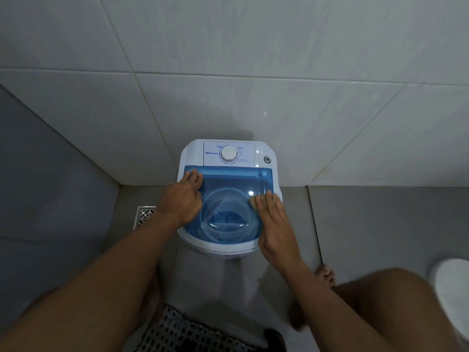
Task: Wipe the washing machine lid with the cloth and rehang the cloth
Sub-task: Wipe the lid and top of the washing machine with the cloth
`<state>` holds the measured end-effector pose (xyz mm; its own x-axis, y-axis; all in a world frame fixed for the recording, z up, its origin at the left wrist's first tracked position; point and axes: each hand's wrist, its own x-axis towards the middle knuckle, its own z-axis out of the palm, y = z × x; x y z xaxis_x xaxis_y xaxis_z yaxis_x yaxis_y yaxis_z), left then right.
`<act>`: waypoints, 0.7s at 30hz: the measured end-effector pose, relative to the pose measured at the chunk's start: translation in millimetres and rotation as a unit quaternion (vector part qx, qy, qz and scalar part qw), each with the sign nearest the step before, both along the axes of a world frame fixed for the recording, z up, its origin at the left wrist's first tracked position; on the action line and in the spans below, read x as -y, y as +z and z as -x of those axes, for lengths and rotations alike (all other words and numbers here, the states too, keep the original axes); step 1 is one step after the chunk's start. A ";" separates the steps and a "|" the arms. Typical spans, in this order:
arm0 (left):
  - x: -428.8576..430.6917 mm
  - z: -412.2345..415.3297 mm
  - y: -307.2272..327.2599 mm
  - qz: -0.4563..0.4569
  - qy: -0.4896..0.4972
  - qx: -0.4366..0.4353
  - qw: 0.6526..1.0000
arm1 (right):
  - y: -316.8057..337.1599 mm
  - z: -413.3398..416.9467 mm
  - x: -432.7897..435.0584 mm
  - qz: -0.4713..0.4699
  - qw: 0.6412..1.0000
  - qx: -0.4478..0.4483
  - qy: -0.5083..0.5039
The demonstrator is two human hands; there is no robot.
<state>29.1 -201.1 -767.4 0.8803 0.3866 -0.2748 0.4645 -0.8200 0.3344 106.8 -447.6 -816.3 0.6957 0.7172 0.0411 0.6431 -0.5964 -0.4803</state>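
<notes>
A small white washing machine (261, 154) stands against the tiled wall, with a translucent blue lid (228, 181) on top. My left hand (184, 198) rests flat on the lid's left edge, fingers spread toward the back corner. Flat on the lid's right side lies my right hand (275, 224), pressing a small tan cloth (253, 202) against it. Only a corner of the cloth shows beyond my fingers. Through the lid I see the round drum.
A control panel with a white dial (229, 154) sits behind the lid. A metal floor drain (143, 215) is at the left. My bare foot (324, 274) stands right of the machine. A white round object (450, 295) is at the far right.
</notes>
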 end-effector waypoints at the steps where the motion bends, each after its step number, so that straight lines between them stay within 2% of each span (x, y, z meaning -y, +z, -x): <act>1: -0.2 0.0 0.4 -0.001 0.000 0.000 1.000 | 1.2 -6.6 -2.6 -0.009 1.000 -0.002 -0.016; 5: -1.0 -1.4 2.8 -0.012 -0.009 -0.010 1.000 | 5.7 -22.6 -12.0 -0.022 0.999 -0.006 -0.044; 10: -0.8 -2.1 8.0 -0.017 -0.016 -0.024 0.999 | 5.9 3.7 -11.3 -0.029 0.997 -0.012 -0.068; 21: -4.4 -4.2 15.8 -0.027 -0.024 -0.050 0.998 | 4.4 49.6 -27.1 0.007 0.995 0.038 0.093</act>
<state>33.3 -196.7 -751.6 0.8675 0.3615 -0.3417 0.4531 -0.8578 0.2427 57.2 -420.5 -811.9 0.5462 0.8340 0.0778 0.7771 -0.4699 -0.4187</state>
